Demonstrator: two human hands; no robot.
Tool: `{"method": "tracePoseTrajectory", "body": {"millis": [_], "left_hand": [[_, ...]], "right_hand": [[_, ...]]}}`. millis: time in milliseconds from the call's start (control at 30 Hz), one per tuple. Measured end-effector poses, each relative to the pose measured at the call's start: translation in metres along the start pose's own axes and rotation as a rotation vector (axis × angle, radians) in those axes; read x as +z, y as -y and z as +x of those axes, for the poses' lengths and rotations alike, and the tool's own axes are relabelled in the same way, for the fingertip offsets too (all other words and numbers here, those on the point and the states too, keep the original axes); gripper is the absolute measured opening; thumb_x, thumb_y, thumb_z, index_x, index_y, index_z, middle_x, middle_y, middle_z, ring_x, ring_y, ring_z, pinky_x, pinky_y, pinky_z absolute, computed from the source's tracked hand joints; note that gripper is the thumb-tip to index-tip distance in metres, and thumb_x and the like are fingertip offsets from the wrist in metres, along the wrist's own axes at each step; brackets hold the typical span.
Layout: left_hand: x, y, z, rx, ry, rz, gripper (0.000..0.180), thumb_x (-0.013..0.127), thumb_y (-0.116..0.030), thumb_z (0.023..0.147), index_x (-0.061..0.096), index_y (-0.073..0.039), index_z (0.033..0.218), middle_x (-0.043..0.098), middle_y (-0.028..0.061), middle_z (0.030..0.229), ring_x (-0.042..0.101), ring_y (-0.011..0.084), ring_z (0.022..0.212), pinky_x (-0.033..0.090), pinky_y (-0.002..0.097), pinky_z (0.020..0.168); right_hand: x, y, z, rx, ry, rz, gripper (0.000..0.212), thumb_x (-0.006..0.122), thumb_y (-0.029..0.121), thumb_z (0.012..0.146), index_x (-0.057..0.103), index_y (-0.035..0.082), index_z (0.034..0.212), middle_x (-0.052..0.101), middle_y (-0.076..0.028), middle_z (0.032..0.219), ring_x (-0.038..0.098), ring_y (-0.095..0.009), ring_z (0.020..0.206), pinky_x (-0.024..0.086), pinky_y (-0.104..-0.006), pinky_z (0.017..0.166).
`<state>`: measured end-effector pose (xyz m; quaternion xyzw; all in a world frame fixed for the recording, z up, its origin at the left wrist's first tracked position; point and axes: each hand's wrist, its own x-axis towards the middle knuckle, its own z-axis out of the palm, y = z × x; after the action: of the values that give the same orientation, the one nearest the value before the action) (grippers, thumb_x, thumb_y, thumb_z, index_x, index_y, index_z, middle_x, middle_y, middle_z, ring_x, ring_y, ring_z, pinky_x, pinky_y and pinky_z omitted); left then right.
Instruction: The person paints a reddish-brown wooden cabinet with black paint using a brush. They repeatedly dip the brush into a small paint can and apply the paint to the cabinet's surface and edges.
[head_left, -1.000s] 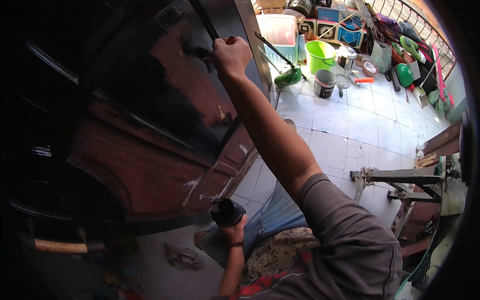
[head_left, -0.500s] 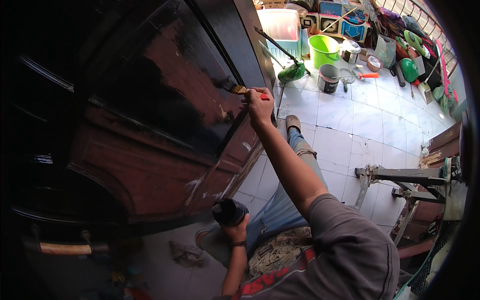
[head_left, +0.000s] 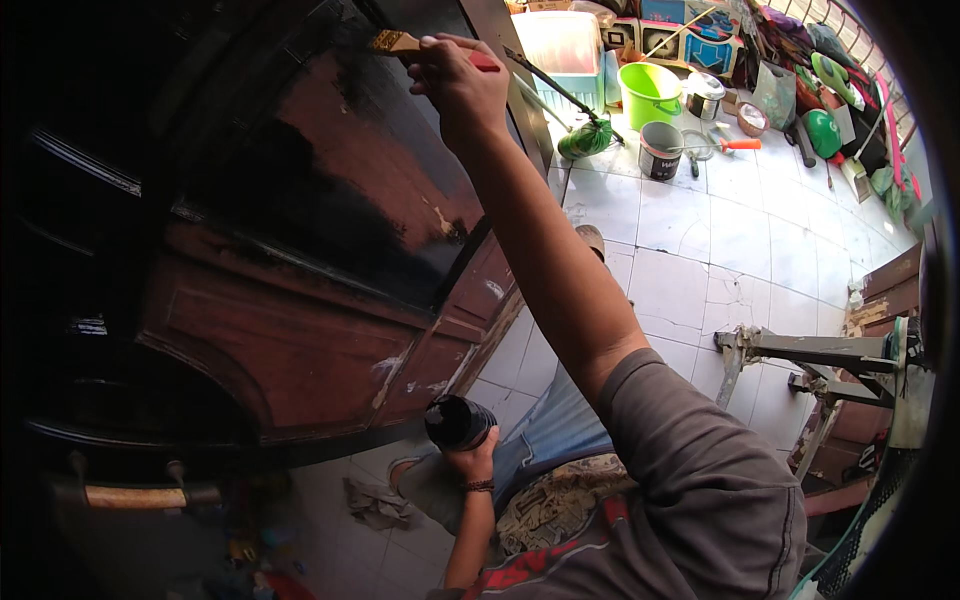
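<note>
My right hand (head_left: 462, 88) is closed around the red handle of a paintbrush (head_left: 394, 41), reaching up to the top of a wooden door (head_left: 300, 340). The bristles are at the upper edge of a recessed panel, over a dark area; whether they touch is hard to tell. Glossy black paint covers much of that panel, with a reddish-brown patch in its middle. Lower on the door, the panels are still brown with pale scuffs. Low down, my left hand (head_left: 475, 460) grips a dark, round paint container (head_left: 456, 423) with a wide open mouth, held near my knee.
A wooden door handle (head_left: 135, 497) shows at lower left, near a crumpled rag (head_left: 378, 503). On the white tiles stand a lime-green bucket (head_left: 645, 100), a grey paint can (head_left: 660, 155) and an orange-handled roller (head_left: 740, 145). A metal stand (head_left: 810, 347) is at right.
My right hand has carried the paintbrush up and to the left, from the panel's right edge to its top. My left hand and the container stay nearly still.
</note>
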<state>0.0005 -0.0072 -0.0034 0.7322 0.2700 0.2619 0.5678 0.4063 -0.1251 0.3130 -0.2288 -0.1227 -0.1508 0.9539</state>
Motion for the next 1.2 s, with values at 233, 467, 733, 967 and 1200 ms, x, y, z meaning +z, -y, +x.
{"method": "tracePoseTrajectory", "body": {"millis": [233, 467, 733, 967, 1200], "left_hand": [[-0.006, -0.006, -0.003, 0.047, 0.044, 0.193, 0.084, 0.093, -0.016, 0.061, 0.049, 0.003, 0.13, 0.056, 0.0112, 0.126, 0.057, 0.0236, 0.114, 0.042, 0.0371, 0.105], [0.001, -0.023, -0.003, 0.008, 0.018, 0.147, 0.081, 0.093, -0.018, 0.062, 0.052, 0.004, 0.127, 0.057, 0.0113, 0.126, 0.057, 0.0231, 0.114, 0.042, 0.0365, 0.104], [0.006, -0.027, -0.004, -0.045, 0.049, 0.166, 0.079, 0.093, -0.02, 0.063, 0.053, 0.005, 0.126, 0.059, 0.0113, 0.123, 0.058, 0.0242, 0.112, 0.044, 0.0366, 0.103], [0.012, -0.019, 0.002, 0.046, 0.024, 0.114, 0.078, 0.093, -0.019, 0.062, 0.053, 0.005, 0.125, 0.059, 0.011, 0.123, 0.059, 0.0233, 0.111, 0.046, 0.037, 0.101], [0.016, -0.019, 0.004, 0.012, 0.08, 0.12, 0.078, 0.092, -0.017, 0.063, 0.052, 0.005, 0.127, 0.058, 0.0116, 0.126, 0.058, 0.0228, 0.113, 0.045, 0.0371, 0.102]], "right_hand": [[-0.055, -0.018, -0.042, 0.056, -0.164, -0.04, 0.031, 0.074, 0.015, 0.089, 0.056, -0.003, 0.107, 0.067, -0.013, 0.085, 0.068, -0.018, 0.07, 0.055, -0.0287, 0.054], [-0.074, -0.042, -0.047, 0.102, -0.212, -0.218, 0.023, 0.07, 0.014, 0.09, 0.057, -0.002, 0.1, 0.065, -0.012, 0.082, 0.066, -0.016, 0.065, 0.054, -0.0275, 0.048], [-0.05, -0.01, -0.045, 0.109, -0.051, 0.035, 0.034, 0.076, 0.017, 0.087, 0.057, -0.004, 0.107, 0.069, -0.016, 0.089, 0.066, -0.018, 0.066, 0.053, -0.0299, 0.05], [-0.189, -0.07, -0.098, 0.361, -0.527, -0.6, 0.016, 0.067, 0.011, 0.087, 0.059, -0.001, 0.094, 0.065, -0.012, 0.075, 0.065, -0.015, 0.057, 0.056, -0.0267, 0.046], [-0.043, -0.03, -0.015, 0.211, -0.225, -0.708, 0.015, 0.065, 0.006, 0.085, 0.063, -0.007, 0.09, 0.068, -0.013, 0.072, 0.068, -0.02, 0.057, 0.056, -0.0303, 0.051]]}}
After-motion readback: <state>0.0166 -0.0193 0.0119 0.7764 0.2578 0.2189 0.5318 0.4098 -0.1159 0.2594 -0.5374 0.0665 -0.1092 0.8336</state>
